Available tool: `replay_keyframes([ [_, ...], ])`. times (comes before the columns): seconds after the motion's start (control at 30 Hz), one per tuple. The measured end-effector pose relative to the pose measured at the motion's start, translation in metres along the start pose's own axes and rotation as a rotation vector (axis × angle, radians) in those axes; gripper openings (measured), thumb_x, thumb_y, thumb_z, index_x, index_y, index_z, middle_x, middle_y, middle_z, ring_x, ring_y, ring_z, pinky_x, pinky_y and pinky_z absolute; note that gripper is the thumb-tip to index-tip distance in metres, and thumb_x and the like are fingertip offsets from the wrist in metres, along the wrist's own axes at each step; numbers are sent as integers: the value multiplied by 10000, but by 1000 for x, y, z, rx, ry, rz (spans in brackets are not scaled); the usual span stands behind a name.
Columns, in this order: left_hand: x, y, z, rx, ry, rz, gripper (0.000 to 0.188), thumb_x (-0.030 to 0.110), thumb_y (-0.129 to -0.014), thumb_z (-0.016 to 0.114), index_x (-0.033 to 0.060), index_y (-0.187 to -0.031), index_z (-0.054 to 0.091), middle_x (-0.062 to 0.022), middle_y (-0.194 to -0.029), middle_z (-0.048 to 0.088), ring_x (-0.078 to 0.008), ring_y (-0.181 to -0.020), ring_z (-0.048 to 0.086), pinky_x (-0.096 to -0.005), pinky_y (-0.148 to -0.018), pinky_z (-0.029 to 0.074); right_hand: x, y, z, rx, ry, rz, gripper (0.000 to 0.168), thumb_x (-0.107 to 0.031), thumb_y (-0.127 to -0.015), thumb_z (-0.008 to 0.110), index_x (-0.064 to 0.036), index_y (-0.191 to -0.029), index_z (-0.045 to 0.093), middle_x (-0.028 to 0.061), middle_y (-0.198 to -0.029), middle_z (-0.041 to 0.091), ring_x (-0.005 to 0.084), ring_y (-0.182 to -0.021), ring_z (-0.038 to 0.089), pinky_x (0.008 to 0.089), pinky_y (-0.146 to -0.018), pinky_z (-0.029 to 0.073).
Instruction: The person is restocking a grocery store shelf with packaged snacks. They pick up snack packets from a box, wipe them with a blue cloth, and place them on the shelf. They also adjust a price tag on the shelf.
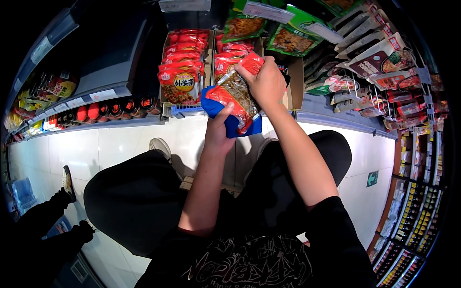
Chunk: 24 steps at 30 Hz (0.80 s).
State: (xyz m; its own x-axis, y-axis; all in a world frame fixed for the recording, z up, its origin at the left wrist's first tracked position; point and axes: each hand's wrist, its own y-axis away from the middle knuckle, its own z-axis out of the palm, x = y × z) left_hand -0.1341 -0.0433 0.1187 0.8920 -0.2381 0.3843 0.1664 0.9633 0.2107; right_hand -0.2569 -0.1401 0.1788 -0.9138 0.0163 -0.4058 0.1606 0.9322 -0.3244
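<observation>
A red plastic food packet [234,94] with a see-through window, brown chopped food inside, is held tilted between both hands. My right hand [267,83] grips its upper end, thumb across the front. Under the packet, my left hand [220,126] holds a blue cloth [243,126], and its thumb presses the packet's lower left edge. The left fingers are hidden behind the cloth. Just beyond, similar red packets [182,84] stand in a row in a cardboard box [207,64]. A second box of red packets [226,62] sits to its right, partly covered by my hands.
Green food pouches [296,37] hang above the boxes. More packets [378,61] hang on hooks at the right. Lidded jars [133,107] line the lower shelf at left. A bystander's shoe [67,183] is on the tiled floor [119,144], left of my knees.
</observation>
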Motion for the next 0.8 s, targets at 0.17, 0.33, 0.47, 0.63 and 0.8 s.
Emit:
replay_keyframes([
  [0.17, 5, -2, 5, 0, 4, 26, 562, 103, -925, 634, 17, -1427, 399, -143, -1360, 547, -279, -1228, 570, -458, -1042, 468, 32, -38, -37, -749, -681, 475, 476, -324, -728, 878, 48, -968, 702, 156, -932, 738, 222, -856, 724, 355, -712, 582],
  [0.33, 11, -6, 7, 75, -153, 88, 497, 124, -921, 661, 6, -1366, 474, -140, -1284, 600, -267, -1154, 614, -429, -1002, 499, 34, -32, -60, -891, -963, 476, 320, -242, -834, 810, 24, -983, 713, 96, -816, 721, 154, -691, 699, 312, -640, 579],
  [0.47, 16, -11, -5, 385, -204, 108, 458, 148, -922, 678, 2, -1325, 517, -136, -1212, 639, -258, -1069, 651, -397, -948, 524, 27, -24, -69, -742, -747, 414, 304, -274, -878, 770, 21, -911, 704, 68, -750, 682, 106, -610, 607, 299, -564, 506],
  [0.63, 28, -12, -25, 246, 163, 145, 459, 300, -994, 531, 32, -1366, 504, -143, -1343, 576, -316, -1194, 587, -473, -1047, 449, -10, 2, -96, -415, -708, 8, 321, -278, -917, 729, 38, -862, 712, 41, -640, 653, 64, -575, 521, 282, -553, 471],
  [0.8, 40, -5, -15, -159, 370, 112, 570, 452, -1037, 327, 49, -1419, 457, -156, -1380, 546, -327, -1235, 550, -490, -1087, 406, -29, 55, -83, -346, -351, -797, 545, -157, -699, 786, -30, -1209, 643, 217, -1256, 621, 356, -1083, 626, 402, -895, 518],
])
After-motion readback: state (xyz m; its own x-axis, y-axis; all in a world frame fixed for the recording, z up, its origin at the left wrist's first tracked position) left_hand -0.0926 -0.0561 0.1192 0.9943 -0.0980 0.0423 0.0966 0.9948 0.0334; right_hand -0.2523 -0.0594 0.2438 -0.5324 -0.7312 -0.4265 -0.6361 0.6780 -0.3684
